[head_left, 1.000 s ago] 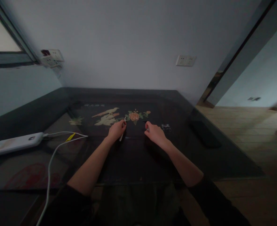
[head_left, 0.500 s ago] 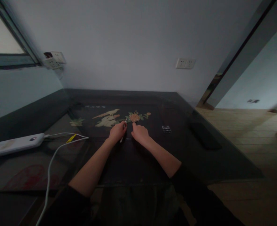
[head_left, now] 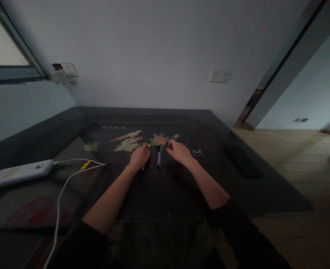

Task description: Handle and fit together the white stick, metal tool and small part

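My left hand (head_left: 138,157) is closed around a thin, pen-like stick (head_left: 143,167). Its pale ends show above and below the fingers, but its kind is unclear. Just right of it, a slim dark object with a shiny edge (head_left: 159,158) lies lengthwise on the dark glossy table (head_left: 165,194); I cannot make out its kind. My right hand (head_left: 181,152) hovers to the right of that object, apart from it, thumb and fingers spread with nothing visible between them. Farther right lies a small clear case-like thing (head_left: 198,154).
A white power bank (head_left: 19,172) sits at the left with a white cable (head_left: 59,209) bearing a yellow tag (head_left: 84,165). A dark flat object (head_left: 243,161) rests near the table's right edge. Behind stands a wall with sockets (head_left: 220,76).
My right hand has let go of the slim dark object and moved right, leaving it in view on the table. My left hand has stayed in nearly the same place with the stick.
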`<state>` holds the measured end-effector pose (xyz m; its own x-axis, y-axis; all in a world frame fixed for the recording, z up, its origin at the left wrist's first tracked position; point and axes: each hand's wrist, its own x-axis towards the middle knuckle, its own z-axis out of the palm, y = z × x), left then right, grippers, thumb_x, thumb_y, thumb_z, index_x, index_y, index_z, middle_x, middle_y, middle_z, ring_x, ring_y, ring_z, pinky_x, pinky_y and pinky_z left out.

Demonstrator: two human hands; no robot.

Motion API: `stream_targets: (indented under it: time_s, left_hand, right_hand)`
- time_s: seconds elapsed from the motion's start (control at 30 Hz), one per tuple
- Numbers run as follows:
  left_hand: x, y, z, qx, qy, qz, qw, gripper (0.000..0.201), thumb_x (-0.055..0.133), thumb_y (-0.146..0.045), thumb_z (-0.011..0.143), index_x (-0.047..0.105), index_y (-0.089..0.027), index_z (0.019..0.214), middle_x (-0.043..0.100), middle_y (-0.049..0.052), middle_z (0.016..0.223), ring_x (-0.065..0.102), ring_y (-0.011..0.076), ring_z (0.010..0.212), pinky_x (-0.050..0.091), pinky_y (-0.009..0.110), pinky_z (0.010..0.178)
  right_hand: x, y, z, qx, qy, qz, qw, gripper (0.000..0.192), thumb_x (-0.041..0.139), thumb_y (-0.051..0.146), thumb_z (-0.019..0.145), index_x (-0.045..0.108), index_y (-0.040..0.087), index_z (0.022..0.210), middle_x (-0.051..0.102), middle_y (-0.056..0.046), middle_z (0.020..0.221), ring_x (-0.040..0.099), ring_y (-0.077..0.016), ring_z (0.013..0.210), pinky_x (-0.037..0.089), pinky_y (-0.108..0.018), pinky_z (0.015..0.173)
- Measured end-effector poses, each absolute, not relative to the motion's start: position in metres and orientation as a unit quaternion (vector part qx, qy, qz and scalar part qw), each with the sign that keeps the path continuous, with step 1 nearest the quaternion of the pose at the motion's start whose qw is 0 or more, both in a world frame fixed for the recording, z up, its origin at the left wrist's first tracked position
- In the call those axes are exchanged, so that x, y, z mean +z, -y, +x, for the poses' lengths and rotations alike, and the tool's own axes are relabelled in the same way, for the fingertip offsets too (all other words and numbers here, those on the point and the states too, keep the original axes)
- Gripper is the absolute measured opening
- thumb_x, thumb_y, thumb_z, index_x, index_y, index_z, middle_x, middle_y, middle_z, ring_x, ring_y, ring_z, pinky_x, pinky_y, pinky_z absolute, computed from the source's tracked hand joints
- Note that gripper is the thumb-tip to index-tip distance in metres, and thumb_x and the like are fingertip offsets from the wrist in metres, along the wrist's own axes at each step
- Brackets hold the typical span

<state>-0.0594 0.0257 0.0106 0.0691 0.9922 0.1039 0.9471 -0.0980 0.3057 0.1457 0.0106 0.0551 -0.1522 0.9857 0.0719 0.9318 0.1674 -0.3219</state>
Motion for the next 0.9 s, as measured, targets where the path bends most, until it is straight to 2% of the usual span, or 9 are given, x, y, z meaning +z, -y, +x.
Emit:
stream_targets:
  time_s: [0.13,0.3,0.37,0.5,0.63,0.73,0.9]
  left_hand:
    - [0.013,-0.024,-0.058,0.134,-0.678,0.719,0.074,0.024,0.046,-0.028,0.092,0.055,-0.022,0.114,0.071,0.011,0.102,0.068,0.0276,0.094,0.050,0.034,0.077]
    - [0.013,-0.024,-0.058,0.121,-0.686,0.714,0.071,0.025,0.043,-0.029,0.093,0.053,-0.022,0.115,0.071,0.012,0.103,0.068,0.0299,0.096,0.050,0.037,0.078]
    - [0.014,-0.024,-0.058,0.115,-0.686,0.715,0.071,0.025,0.043,-0.030,0.094,0.052,-0.022,0.116,0.071,0.012,0.103,0.068,0.0292,0.096,0.051,0.036,0.078]
    - [0.017,-0.022,-0.059,0.101,-0.687,0.717,0.065,0.026,0.042,-0.032,0.094,0.052,-0.022,0.116,0.071,0.013,0.104,0.068,0.0291,0.096,0.050,0.036,0.078]
    - [0.022,-0.019,-0.056,0.103,-0.689,0.715,0.054,0.028,0.042,-0.033,0.095,0.052,-0.021,0.117,0.071,0.014,0.105,0.068,0.0300,0.097,0.050,0.036,0.078]
    - [0.025,-0.017,-0.052,0.122,-0.678,0.723,0.046,0.026,0.044,-0.032,0.095,0.054,-0.020,0.116,0.071,0.012,0.105,0.068,0.0279,0.095,0.049,0.034,0.079]
    - [0.026,-0.011,-0.040,0.155,-0.615,0.772,0.047,0.022,0.045,-0.031,0.095,0.057,-0.020,0.111,0.071,0.008,0.093,0.068,0.0227,0.085,0.046,0.030,0.076]
  right_hand:
    - [0.052,-0.026,0.222,0.109,0.741,-0.641,0.168,0.026,0.063,0.034,0.086,0.064,0.020,0.108,0.068,-0.008,0.095,0.064,-0.0211,0.084,0.046,-0.031,0.072]
    - [0.035,-0.033,0.292,0.097,0.720,-0.682,0.085,0.063,0.083,0.035,0.064,0.064,0.022,0.122,0.063,-0.011,0.106,0.062,-0.0262,0.098,0.047,-0.035,0.084]
    - [0.030,-0.034,0.302,0.113,0.703,-0.700,0.045,0.068,0.086,0.035,0.060,0.065,0.023,0.123,0.061,-0.012,0.110,0.061,-0.0282,0.101,0.047,-0.037,0.084]
    - [0.023,-0.036,0.301,0.118,0.714,-0.687,0.060,0.049,0.084,0.031,0.064,0.070,0.020,0.110,0.061,-0.011,0.105,0.062,-0.0247,0.094,0.048,-0.034,0.079]
    - [0.019,-0.037,0.283,0.102,0.737,-0.661,0.096,0.041,0.081,0.030,0.071,0.069,0.018,0.108,0.061,-0.010,0.100,0.061,-0.0210,0.085,0.047,-0.033,0.078]
    - [0.016,-0.034,0.260,0.100,0.772,-0.617,0.115,0.040,0.081,0.032,0.072,0.069,0.017,0.108,0.060,-0.010,0.101,0.060,-0.0215,0.088,0.046,-0.033,0.080]
    - [0.009,-0.030,0.219,0.114,0.820,-0.540,0.152,0.043,0.078,0.034,0.077,0.068,0.018,0.115,0.058,-0.012,0.112,0.054,-0.0241,0.106,0.043,-0.036,0.092]
